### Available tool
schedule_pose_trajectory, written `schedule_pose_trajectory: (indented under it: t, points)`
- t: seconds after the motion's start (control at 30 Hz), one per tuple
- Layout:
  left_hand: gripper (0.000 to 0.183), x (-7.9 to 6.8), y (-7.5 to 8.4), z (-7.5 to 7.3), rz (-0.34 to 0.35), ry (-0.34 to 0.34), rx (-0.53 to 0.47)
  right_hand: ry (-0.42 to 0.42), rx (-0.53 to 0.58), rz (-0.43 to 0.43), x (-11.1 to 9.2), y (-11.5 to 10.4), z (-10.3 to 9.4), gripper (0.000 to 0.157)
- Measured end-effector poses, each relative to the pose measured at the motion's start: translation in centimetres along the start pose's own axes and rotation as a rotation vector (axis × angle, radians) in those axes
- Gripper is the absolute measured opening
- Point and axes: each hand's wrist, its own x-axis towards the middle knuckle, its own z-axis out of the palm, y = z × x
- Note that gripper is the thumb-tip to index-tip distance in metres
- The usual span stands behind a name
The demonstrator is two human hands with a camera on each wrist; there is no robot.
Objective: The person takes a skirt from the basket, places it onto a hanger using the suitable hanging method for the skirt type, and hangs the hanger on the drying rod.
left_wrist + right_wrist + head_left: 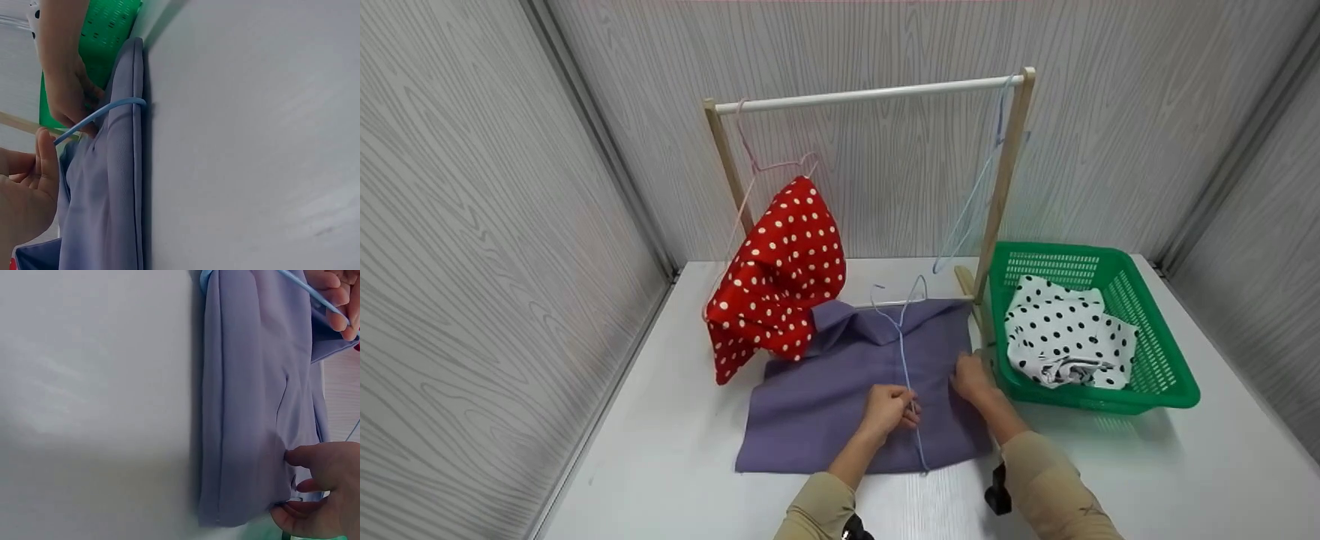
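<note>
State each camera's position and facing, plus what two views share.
Head: head-worn, facing forward and down at the purple cloth and rack; left hand, right hand and sleeves show.
Left wrist: worn there, facing the cloth's near edge and the tabletop; both hands show.
Right wrist: worn there, facing the same edge; right hand and part of the left show.
Both wrist views share the cloth and held blue hanger.
</note>
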Motion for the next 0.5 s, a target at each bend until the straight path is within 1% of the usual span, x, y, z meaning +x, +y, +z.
schedule_pose_trajectory:
  t: [0.07, 0.1, 0.17, 0.23, 0.3, 0.37, 0.5]
  points:
    - [0.016, 0.0, -0.1, 0.0, 0.002, 0.012, 0.008, -0.040, 0.025, 0.013, -0.4, -0.8, -0.8, 0.030]
    - [0.016, 0.0, -0.1, 0.1, 0.004, 0.015, 0.008, -0.104, 0.051, 0.048, -1.0, -1.9, -2.5, 0.025]
    - [0.016, 0.0, -0.2, 0.1, 0.004, 0.015, -0.001, -0.126, 0.082, 0.042, -1.9, -3.2, -4.2, 0.020]
    - [0.016, -0.1, -0.2, 0.1, -0.005, 0.010, -0.018, -0.140, 0.101, 0.038, -2.6, -4.0, -5.3, 0.018]
    - [0.016, -0.1, -0.2, 0.1, -0.007, 0.005, -0.033, -0.130, 0.089, 0.015, -3.0, -4.4, -5.9, 0.016]
    - [0.016, -0.1, -0.2, 0.1, -0.007, 0.007, -0.043, -0.114, 0.079, -0.003, -3.1, -4.6, -6.1, 0.015]
    - [0.017, 0.0, -0.5, 0.0, 0.005, 0.017, -0.036, -0.044, 0.015, -0.075, -3.2, -4.6, -6.1, 0.007]
